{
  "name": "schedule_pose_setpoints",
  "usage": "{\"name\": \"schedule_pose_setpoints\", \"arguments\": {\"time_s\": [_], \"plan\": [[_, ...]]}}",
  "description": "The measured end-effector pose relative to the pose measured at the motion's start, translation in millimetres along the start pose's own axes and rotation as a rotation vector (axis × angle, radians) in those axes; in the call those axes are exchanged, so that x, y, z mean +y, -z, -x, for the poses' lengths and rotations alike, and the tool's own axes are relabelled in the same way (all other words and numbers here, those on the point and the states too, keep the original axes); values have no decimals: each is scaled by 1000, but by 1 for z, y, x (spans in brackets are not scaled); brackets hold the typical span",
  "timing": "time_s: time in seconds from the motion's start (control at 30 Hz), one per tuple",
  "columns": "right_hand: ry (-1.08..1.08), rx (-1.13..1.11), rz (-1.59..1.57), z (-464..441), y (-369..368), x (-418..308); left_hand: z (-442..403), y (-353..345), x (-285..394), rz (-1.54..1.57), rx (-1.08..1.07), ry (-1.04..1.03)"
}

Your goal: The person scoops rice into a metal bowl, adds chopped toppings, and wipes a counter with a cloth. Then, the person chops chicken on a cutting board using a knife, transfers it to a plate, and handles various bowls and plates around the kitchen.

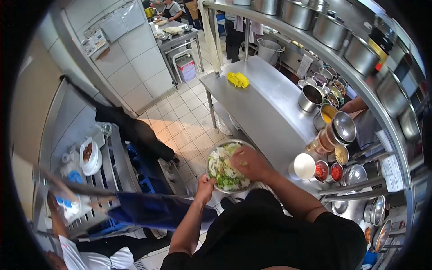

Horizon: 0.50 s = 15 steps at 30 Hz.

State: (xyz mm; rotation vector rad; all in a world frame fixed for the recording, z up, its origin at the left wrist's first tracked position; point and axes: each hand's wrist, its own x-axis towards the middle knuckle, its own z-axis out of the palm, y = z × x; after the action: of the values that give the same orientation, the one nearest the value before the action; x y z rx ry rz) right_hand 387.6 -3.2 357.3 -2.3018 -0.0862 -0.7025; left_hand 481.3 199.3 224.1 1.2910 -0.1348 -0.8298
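Note:
A round metal bowl [248, 187] of chopped green and white salad [223, 167] is held in front of my body, over the tiled floor. My left hand [205, 189] grips its rim at the lower left, the thumb on the edge. At the bowl's right side, my right hand [247, 162] is over the salad with its fingertips down among the leaves; whether they pinch any leaves is hidden. To the right runs a steel counter [270, 112] with a yellow cloth [238, 80] at its far end.
Pots, a white container [302, 166] and bowls of red pieces [336, 172] line the counter's right side under a pot-laden shelf [288, 20]. A co-worker [90, 254] is at the lower left, beside a slatted steel rack [108, 166]. Other people stand at the back.

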Motion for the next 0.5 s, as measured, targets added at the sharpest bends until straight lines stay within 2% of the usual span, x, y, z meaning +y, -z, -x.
{"name": "schedule_pose_setpoints", "arguments": {"time_s": [0.13, 0.23, 0.37, 0.43, 0.47, 0.5], "plan": [[-323, 174, -30, -62, 13, 71, -73, 19, 46, 4, 17, 22], [-346, 302, 0, -100, 15, 176, -125, 40, 65, 4, 17, 8], [-374, 300, 48, -181, 8, 313, -194, 63, 99, -57, 52, 0], [-343, 177, 376, -216, -4, 376, -217, 79, 111, -31, 115, -24], [-456, 109, 346, -232, -5, 393, -223, 79, 120, -86, 155, -42], [-470, 109, 337, -249, -6, 414, -235, 79, 133, -97, 157, -31]]}}
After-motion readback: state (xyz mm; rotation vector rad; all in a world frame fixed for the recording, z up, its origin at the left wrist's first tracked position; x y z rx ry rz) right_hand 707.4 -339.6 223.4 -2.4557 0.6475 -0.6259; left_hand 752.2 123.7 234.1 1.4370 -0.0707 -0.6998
